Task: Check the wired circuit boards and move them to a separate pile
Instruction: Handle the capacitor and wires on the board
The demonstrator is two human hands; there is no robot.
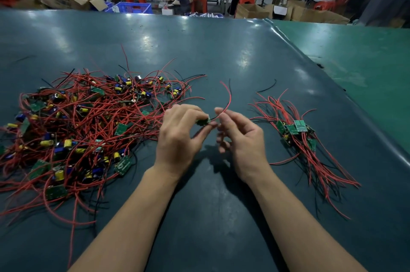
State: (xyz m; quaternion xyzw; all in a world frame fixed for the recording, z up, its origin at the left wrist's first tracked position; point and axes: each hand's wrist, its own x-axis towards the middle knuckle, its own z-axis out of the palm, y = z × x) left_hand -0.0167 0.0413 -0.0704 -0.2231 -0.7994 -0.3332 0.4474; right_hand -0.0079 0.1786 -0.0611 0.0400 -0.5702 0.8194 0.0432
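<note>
A big tangled pile of small green circuit boards [84,129] with red and black wires, yellow and blue capacitors covers the left of the table. A smaller, tidier pile of wired boards [297,132] lies at the right. Between them, above the table, my left hand [182,136] pinches one small green board [203,121] by its edges. My right hand [239,138] pinches that board's red wire [228,98] close to the board; the wire arcs upward with a black wire beside it.
The dark green table mat [210,54] ends at a raised fold on the right, beyond it a lighter green surface [366,54]. A loose black wire [267,87] lies behind the right pile. Behind the table are seated people, red stools, cardboard boxes and a blue crate [133,8].
</note>
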